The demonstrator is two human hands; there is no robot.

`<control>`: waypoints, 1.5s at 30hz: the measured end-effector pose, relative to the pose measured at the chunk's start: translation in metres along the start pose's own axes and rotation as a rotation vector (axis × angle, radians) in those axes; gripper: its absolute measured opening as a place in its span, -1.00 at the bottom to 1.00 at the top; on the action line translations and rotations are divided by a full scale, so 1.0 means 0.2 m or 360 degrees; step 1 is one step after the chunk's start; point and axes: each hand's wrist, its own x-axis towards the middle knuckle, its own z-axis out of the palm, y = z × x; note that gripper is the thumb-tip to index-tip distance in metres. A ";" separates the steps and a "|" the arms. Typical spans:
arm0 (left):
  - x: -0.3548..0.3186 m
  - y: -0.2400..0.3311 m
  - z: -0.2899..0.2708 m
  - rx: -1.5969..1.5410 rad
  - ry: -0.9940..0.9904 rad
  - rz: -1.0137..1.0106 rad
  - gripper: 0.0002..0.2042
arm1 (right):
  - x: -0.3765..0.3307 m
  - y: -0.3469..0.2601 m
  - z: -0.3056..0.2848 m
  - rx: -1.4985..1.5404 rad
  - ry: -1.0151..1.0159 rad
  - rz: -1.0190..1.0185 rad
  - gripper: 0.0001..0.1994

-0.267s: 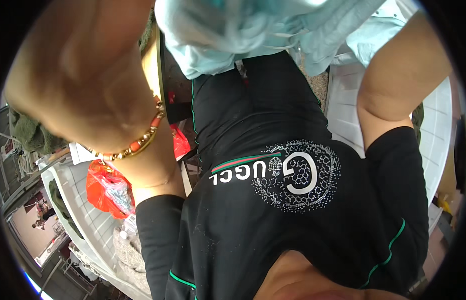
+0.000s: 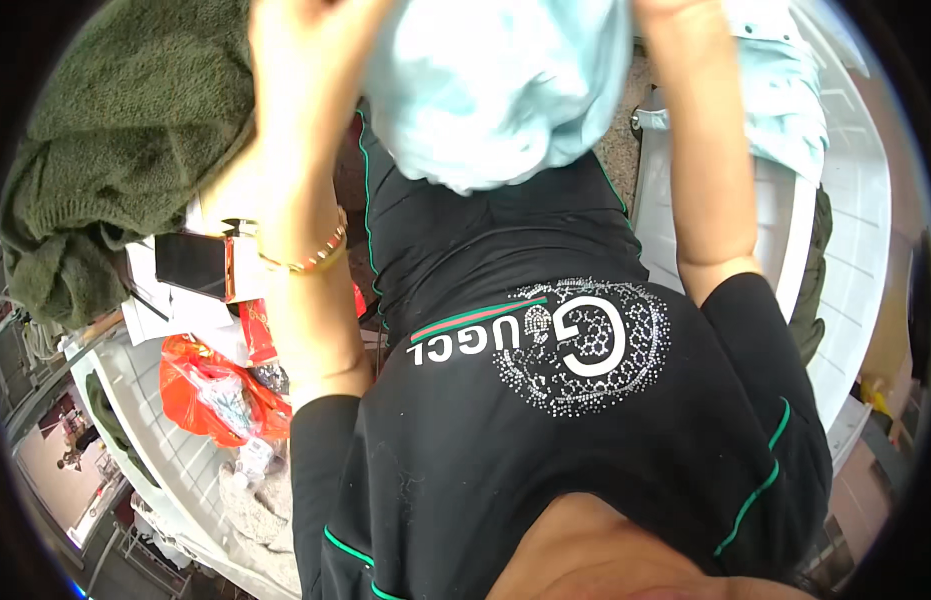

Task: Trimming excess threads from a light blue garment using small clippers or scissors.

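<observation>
Head view shows your pale blue garment (image 2: 495, 90) bunched at top centre, held up between your left hand (image 2: 305, 30) and right hand (image 2: 675, 8), both closed on its edges. Upper left, an olive knit sweater (image 2: 105, 150) is heaped; lower left, an orange plastic bag (image 2: 210, 385) holds small, unclear contents.

Pale blue garment (image 2: 495, 90) hangs bunched, held up high.

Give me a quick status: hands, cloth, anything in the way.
Both hands raised, gripping pale blue cloth: left hand, right hand at the top edge. Green knit garment beside left arm, apart.
</observation>
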 end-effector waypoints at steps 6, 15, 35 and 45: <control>-0.30 -0.38 0.03 -0.0199 0.0063 -0.0481 -0.80 | -0.27 0.36 -0.26 -0.0478 0.0721 0.0316 -0.85; -0.28 -0.24 0.04 -0.0870 0.0120 -0.0747 -0.88 | -0.27 0.30 0.04 -0.2767 -0.0659 -0.0285 -0.83; -0.23 -0.18 0.13 -0.0672 -0.0286 -0.0467 -0.86 | -0.26 0.44 0.01 -0.2730 -0.0698 -0.0885 -0.82; -0.24 -0.18 0.07 -0.0641 -0.0496 -0.0508 -0.85 | -0.26 0.40 0.02 -0.2689 -0.0690 -0.0648 -0.82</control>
